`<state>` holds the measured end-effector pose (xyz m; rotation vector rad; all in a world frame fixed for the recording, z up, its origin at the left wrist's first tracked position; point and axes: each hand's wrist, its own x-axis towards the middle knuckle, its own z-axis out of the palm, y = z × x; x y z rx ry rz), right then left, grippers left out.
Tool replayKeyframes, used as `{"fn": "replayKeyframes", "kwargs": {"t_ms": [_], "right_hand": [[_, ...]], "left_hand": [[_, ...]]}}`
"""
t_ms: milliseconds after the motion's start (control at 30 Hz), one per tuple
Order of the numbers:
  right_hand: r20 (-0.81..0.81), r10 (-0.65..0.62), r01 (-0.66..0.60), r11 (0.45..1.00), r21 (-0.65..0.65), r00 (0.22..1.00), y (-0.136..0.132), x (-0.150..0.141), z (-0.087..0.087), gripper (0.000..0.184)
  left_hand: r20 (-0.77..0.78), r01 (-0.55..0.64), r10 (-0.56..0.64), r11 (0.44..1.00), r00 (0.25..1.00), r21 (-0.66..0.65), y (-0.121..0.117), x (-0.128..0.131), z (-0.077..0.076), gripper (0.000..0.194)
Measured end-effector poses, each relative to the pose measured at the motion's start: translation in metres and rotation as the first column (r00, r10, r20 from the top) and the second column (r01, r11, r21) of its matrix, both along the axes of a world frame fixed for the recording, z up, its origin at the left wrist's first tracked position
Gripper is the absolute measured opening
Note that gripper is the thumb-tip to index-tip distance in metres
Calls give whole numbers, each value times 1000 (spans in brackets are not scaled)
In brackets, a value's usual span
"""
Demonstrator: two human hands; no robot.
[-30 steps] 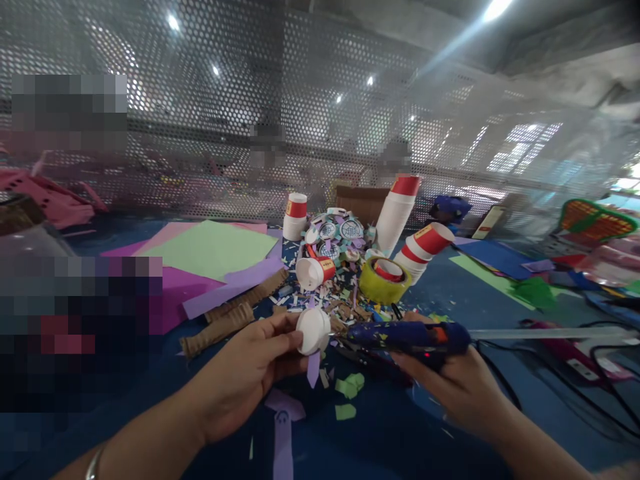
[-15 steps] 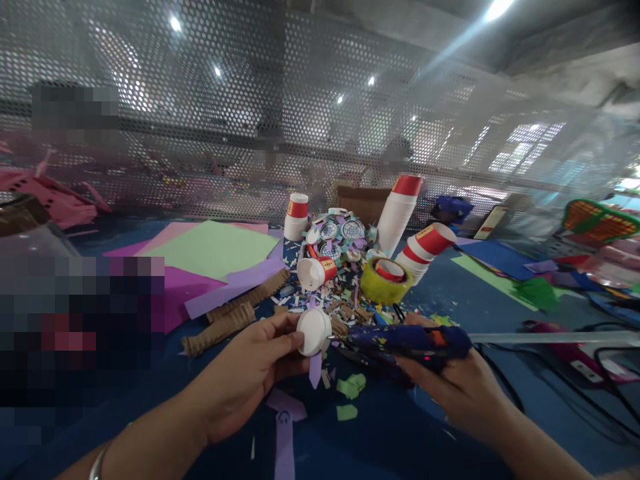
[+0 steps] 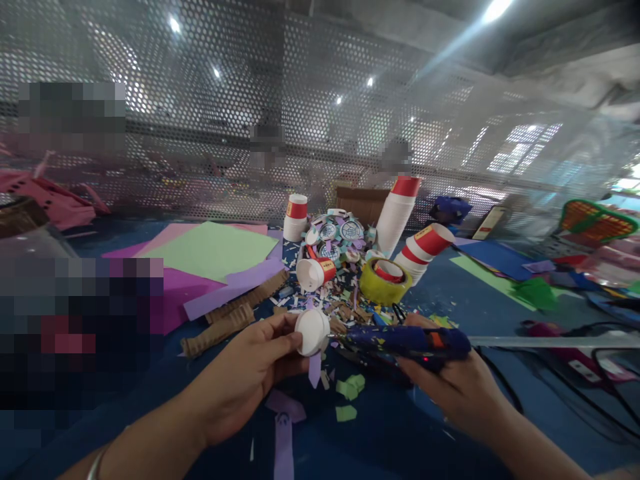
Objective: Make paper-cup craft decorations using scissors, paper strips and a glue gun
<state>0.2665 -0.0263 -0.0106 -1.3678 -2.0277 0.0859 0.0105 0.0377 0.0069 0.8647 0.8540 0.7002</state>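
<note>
Between the thumb and fingers of my left hand [image 3: 260, 363] is a small white paper cup piece [image 3: 313, 331], its round face turned toward me. A lilac paper strip [image 3: 315, 370] hangs beneath it. My right hand [image 3: 450, 380] grips a dark blue hot glue gun [image 3: 400, 341], with a clear glue stick [image 3: 545, 342] running out of its back. The nozzle points left and meets, or nearly meets, the right edge of the white piece. Below lie green paper scraps [image 3: 351, 387] and a lilac strip with a drawn face [image 3: 283, 440].
Behind the hands are a yellow tape roll [image 3: 385, 281], a tipped paper cup [image 3: 315, 273], stacked cups [image 3: 397, 217] and a pile of decorated discs [image 3: 345, 230]. Coloured paper sheets [image 3: 210, 248] and corrugated cardboard [image 3: 220, 330] lie left. Black cables [image 3: 505, 383] trail at right.
Both hands hold almost the same pose, with the glue gun's nozzle still at the white piece's edge. The view has shifted very slightly.
</note>
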Motion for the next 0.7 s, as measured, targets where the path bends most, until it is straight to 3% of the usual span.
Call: {"fn": "replayKeyframes", "kwargs": {"t_ms": [267,367,467,600,700], "right_hand": [[21,-17,15,995,95,1000,4,-1,-1,22],[-31,-135,137,987,80,990,6,3,-3,20],[-77,-254,254,967,-8,964,11,13,1,29],[-116,-494,478,867,-142,862,24,36,12,49],[-211,-541,510,840,-185,814,38,59,15,47]], "left_hand": [[42,-140,140,990,989,10,-1,3,4,12],[60,-246,248,969,967,-37,2,2,3,15],[74,-295,300,953,951,-72,5,0,3,16],[56,-305,312,947,949,-105,5,-1,5,20],[44,-271,276,959,960,-87,4,-2,6,17]]}}
